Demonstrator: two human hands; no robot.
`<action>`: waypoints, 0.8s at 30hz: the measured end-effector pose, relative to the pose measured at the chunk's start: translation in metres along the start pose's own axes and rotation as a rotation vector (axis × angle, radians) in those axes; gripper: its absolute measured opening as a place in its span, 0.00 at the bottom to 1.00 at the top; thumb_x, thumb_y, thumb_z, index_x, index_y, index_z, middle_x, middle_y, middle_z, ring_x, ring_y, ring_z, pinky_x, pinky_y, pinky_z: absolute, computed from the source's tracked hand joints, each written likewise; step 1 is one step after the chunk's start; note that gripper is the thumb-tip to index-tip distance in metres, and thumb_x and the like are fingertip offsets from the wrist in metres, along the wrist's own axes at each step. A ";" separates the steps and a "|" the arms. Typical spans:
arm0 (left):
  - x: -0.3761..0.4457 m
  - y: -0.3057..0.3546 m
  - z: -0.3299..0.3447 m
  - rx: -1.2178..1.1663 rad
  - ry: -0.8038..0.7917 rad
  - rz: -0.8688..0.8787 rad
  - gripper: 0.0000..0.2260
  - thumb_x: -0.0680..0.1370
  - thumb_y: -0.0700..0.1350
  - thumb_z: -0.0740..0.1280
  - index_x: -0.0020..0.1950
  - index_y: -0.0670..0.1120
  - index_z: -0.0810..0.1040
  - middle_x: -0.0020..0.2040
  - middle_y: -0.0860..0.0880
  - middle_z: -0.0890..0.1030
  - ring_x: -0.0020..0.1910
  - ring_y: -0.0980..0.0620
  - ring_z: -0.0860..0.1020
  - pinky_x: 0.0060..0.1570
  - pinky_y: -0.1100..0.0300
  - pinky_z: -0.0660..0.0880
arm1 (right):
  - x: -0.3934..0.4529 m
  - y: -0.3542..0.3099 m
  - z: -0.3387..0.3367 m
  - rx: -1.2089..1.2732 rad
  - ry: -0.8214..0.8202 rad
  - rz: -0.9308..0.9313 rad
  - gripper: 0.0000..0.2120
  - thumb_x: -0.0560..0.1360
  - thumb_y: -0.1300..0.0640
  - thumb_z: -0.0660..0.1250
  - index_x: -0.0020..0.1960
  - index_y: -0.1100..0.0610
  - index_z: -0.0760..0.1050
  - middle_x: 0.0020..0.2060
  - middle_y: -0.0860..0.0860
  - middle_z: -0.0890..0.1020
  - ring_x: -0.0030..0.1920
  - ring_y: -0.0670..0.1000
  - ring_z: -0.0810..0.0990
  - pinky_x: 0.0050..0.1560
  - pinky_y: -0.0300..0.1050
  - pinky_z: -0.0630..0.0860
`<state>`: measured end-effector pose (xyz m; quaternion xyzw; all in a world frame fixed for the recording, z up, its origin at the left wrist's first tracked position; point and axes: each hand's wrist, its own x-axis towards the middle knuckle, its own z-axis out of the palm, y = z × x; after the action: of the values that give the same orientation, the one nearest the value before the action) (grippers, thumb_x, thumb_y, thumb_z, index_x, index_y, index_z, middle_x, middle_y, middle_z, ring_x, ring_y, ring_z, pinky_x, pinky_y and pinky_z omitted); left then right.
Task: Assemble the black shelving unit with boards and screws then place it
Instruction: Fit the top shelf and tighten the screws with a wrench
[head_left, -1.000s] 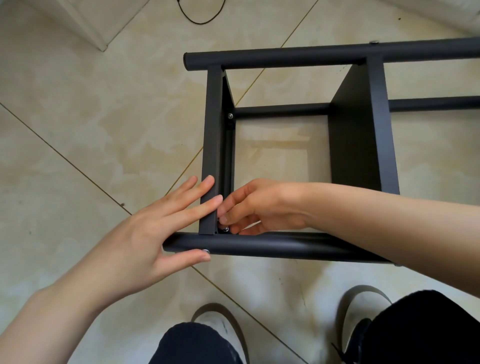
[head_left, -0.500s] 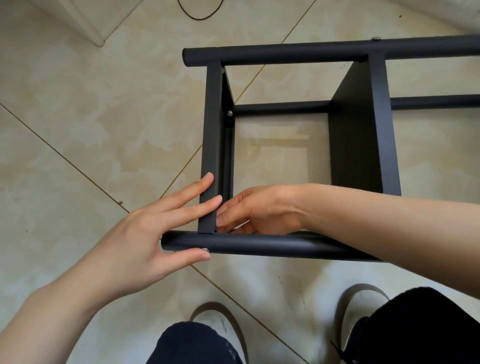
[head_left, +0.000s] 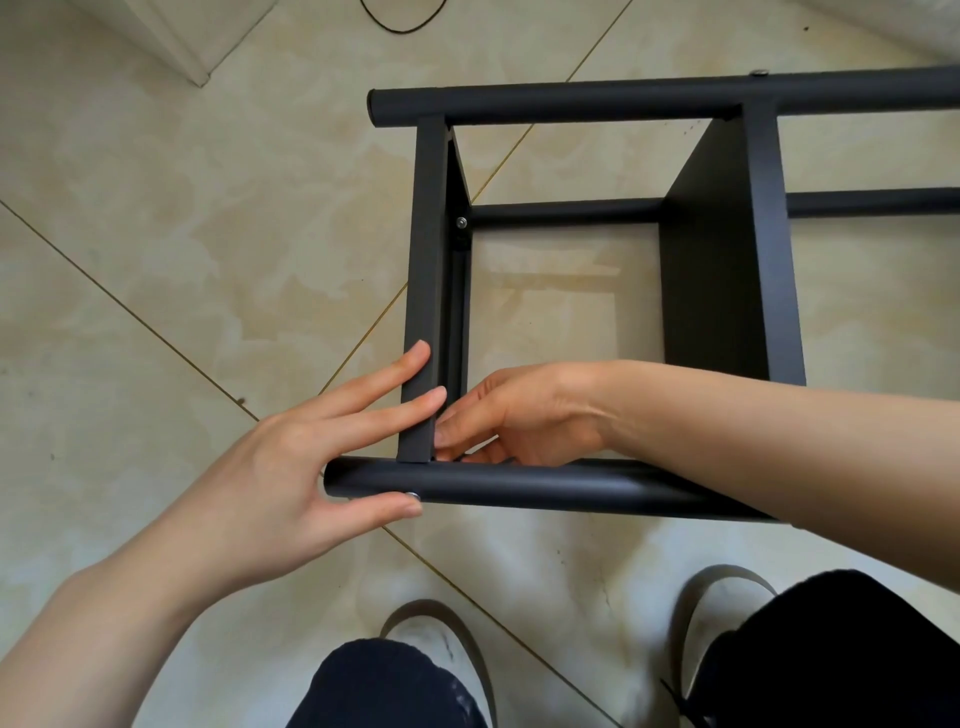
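Head view, item one: we log a black shelving unit (head_left: 727, 291) lying on its side on glossy beige marbled floor tiles (head_left: 156, 260), built of matte round tubes and flat smooth boards, with a small silver screw head (head_left: 461, 223) at an inner corner. Our left hand (head_left: 291, 467) lies with straight fingers spread on the near board's edge, thumb against the near tube (head_left: 545, 486). Our right hand (head_left: 524, 415) reaches inside that corner, fingers curled; whether it pinches anything we cannot tell.
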<state>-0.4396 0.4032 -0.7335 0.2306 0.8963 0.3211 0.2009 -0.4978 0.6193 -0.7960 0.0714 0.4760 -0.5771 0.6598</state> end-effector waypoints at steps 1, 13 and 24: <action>0.000 0.000 0.000 -0.003 -0.002 0.000 0.31 0.71 0.61 0.72 0.73 0.63 0.69 0.77 0.68 0.60 0.74 0.67 0.63 0.68 0.74 0.60 | 0.000 0.000 0.000 0.002 0.001 0.009 0.04 0.78 0.58 0.67 0.47 0.56 0.80 0.41 0.51 0.82 0.43 0.50 0.79 0.53 0.44 0.76; 0.000 0.000 0.001 -0.001 0.001 0.004 0.31 0.71 0.58 0.72 0.73 0.65 0.69 0.77 0.68 0.60 0.74 0.68 0.63 0.68 0.75 0.59 | 0.000 -0.004 -0.006 0.005 -0.032 0.000 0.08 0.78 0.60 0.68 0.41 0.54 0.83 0.40 0.49 0.83 0.35 0.45 0.78 0.40 0.39 0.78; -0.001 -0.003 0.001 0.002 0.003 0.004 0.31 0.71 0.58 0.72 0.74 0.63 0.70 0.77 0.67 0.60 0.74 0.67 0.63 0.67 0.76 0.59 | 0.003 -0.002 -0.005 -0.020 -0.046 0.056 0.06 0.78 0.58 0.68 0.43 0.57 0.79 0.40 0.51 0.80 0.41 0.49 0.77 0.51 0.45 0.74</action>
<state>-0.4392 0.4014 -0.7361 0.2322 0.8964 0.3210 0.1986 -0.5028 0.6194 -0.8001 0.0648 0.4642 -0.5553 0.6870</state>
